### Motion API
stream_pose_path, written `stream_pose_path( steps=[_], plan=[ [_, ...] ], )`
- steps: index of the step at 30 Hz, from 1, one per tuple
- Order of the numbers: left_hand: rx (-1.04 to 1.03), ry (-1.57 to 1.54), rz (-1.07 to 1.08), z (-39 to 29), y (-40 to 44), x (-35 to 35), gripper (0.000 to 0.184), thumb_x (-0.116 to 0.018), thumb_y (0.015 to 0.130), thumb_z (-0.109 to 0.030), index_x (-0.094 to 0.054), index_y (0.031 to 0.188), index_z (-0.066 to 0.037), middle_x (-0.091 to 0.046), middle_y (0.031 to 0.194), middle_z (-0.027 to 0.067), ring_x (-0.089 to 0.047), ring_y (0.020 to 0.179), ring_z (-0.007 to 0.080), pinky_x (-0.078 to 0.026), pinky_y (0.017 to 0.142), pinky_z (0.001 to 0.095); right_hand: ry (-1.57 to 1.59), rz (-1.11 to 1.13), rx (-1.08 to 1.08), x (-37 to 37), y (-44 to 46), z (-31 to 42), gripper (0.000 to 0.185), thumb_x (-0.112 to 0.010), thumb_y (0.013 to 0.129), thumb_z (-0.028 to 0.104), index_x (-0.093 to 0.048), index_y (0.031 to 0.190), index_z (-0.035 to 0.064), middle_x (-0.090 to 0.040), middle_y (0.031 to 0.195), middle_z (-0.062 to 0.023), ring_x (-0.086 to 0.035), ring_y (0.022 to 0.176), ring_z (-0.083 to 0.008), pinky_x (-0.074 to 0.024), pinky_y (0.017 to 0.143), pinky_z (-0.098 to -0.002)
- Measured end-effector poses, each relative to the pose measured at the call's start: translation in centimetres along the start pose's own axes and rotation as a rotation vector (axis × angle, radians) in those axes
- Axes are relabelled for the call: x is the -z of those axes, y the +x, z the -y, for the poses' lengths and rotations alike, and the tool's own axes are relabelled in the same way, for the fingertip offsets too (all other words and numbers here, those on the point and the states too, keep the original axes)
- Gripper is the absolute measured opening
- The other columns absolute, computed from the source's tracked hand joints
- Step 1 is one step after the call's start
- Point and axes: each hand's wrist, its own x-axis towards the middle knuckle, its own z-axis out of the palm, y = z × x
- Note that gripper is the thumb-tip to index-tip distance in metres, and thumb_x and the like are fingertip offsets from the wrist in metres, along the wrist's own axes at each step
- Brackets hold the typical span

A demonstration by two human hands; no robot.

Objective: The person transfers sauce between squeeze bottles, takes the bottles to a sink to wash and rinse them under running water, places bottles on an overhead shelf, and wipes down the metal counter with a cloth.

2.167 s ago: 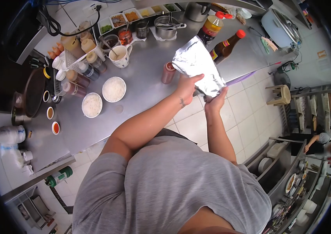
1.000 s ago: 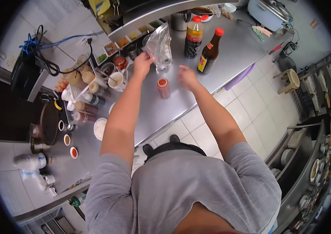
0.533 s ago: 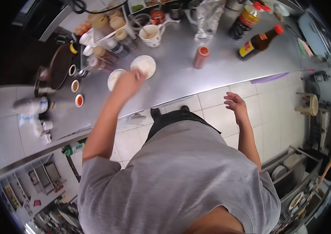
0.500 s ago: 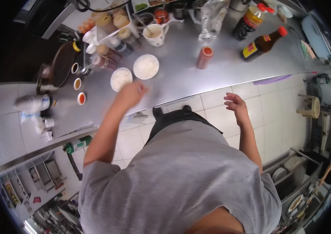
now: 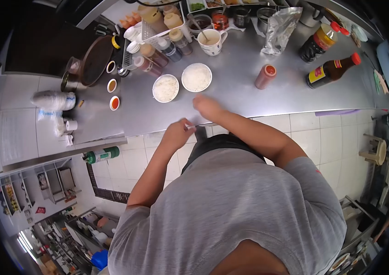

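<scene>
My left hand [image 5: 178, 134] is at the counter's front edge, its fingers curled in a pinch around something small and pale that I cannot make out. Just right of it, my right hand [image 5: 207, 106] is over the steel counter [image 5: 231, 98], fingers drawn together; what they hold, if anything, is hidden. Two white bowls of rice stand side by side beyond my hands, the left bowl [image 5: 165, 88] and the right bowl [image 5: 197, 77]. A patterned mug [image 5: 212, 43] with a spoon is behind them. Farther right stands a red sauce bottle [image 5: 265, 77].
Squeeze bottles [image 5: 147, 66] and a white basket [image 5: 154, 37] are at the back left. Three small sauce cups, one red [image 5: 114, 103], line the left. A foil pouch [image 5: 280, 31], a dark bottle [image 5: 332, 71] and a red-capped bottle [image 5: 318, 42] stand to the right.
The foil pouch went from both hands to the counter's back and was let go. My left hand moved to the front edge near the bowls; my right hand came left beside it.
</scene>
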Motion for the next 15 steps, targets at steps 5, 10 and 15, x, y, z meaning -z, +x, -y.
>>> stream_pose_path(
  steps=[5, 10, 15],
  plan=[
    [-0.186, -0.748, -0.202, -4.1, -0.2, 0.2, 0.049, -0.071, 0.082, -0.011, -0.052, 0.126, -0.003, -0.065, 0.102, 0.0118, -0.065, 0.091, 0.0214, -0.052, 0.080, 0.0304, 0.864, -0.082, -0.106, 6.3, -5.4, 3.4, 0.014, -0.072, 0.078, 0.006, -0.066, 0.088, -0.0003, -0.063, 0.085, -0.0099, -0.064, 0.078, -0.0176, -0.0531, 0.068, -0.0279],
    [-0.463, -1.038, -0.113, -10.7, -0.7, 3.4, 0.050, -0.070, 0.080, 0.003, -0.051, 0.125, -0.001, -0.062, 0.110, 0.0091, -0.062, 0.098, 0.0138, -0.051, 0.080, 0.0259, 0.735, -0.446, 0.257, 13.0, -10.2, 6.6, 0.012, -0.068, 0.081, 0.001, -0.066, 0.093, -0.0018, -0.064, 0.085, -0.0093, -0.064, 0.076, -0.0152, -0.0532, 0.065, -0.0250],
    [-0.615, -1.001, 0.004, -14.1, -0.7, 4.5, 0.043, -0.071, 0.079, 0.003, -0.055, 0.119, 0.002, -0.061, 0.109, 0.0089, -0.061, 0.096, 0.0129, -0.052, 0.078, 0.0261, 0.340, -0.667, 0.331, 16.1, -13.4, 8.0, 0.008, -0.063, 0.087, 0.006, -0.066, 0.089, -0.0021, -0.064, 0.081, -0.0090, -0.063, 0.066, -0.0133, -0.0510, 0.058, -0.0256]
  ],
)
